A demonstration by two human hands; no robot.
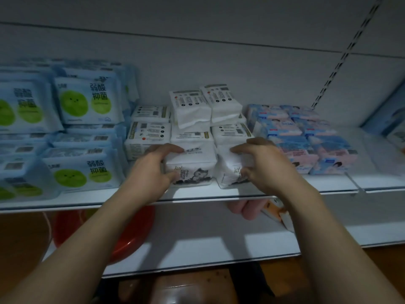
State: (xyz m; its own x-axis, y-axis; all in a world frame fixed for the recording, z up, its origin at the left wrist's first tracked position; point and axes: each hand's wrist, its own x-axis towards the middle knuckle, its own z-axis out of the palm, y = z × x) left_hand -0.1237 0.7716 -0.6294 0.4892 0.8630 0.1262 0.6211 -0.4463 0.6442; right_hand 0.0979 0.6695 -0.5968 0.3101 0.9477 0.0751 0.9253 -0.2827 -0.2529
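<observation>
- White metal shelf (122,197) against a pale back panel, head view.
- Left hand (153,170): fingers and thumb curled round a white plastic-wrapped tissue pack with a black animal print (192,165), which stands at the shelf's front edge, mid-width.
- Right hand (265,165): grips a second white tissue pack (228,170), tilted, touching the first on its right.
- Stacked white tissue packs (206,108): directly behind both.
- Blue wipe packs with green circles (85,102): towards the left end.
- Pink-and-blue packs (306,139): to the right.
- Red plastic basin (131,235): lower shelf, left.
</observation>
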